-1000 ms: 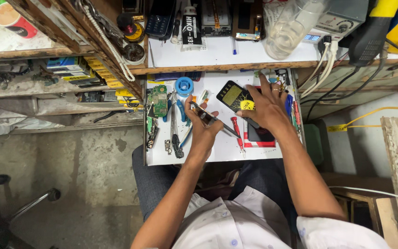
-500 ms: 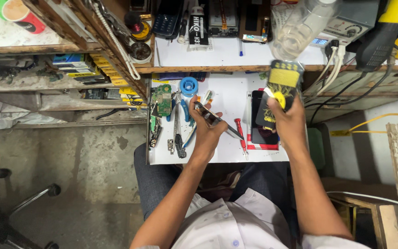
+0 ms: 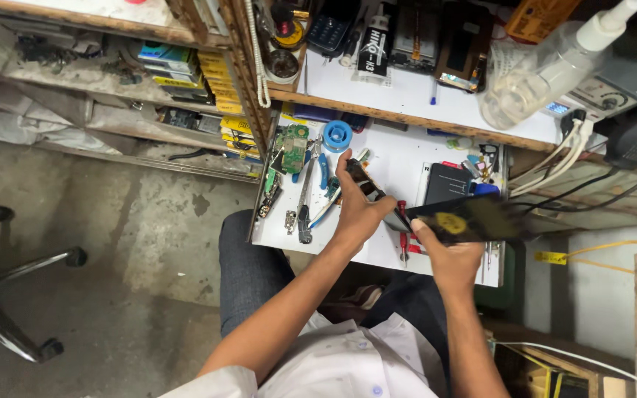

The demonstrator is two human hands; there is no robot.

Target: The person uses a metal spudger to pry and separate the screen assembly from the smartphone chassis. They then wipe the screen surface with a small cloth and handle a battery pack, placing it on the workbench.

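Centre frame: left hand (image 3: 355,214) pinches a dark tool (image 3: 377,197) pointing right at the phone (image 3: 473,219), gripped edge-on by right hand (image 3: 451,258).

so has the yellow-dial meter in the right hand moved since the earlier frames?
Yes. The meter, held in the right hand, came off the white tray, swung up, and now lies flat, blurred, over the tray's near edge.

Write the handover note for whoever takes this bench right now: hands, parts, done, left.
Left hand: gripping a dark slim tool, its tip toward the phone.
Right hand: holding a dark phone with a yellow sticker, above the white worktop.
On the worktop: green circuit board, blue solder spool, red screwdriver.
Done: phone lifted off the worktop.
Left: cannot tell if the tool touches the phone yet.
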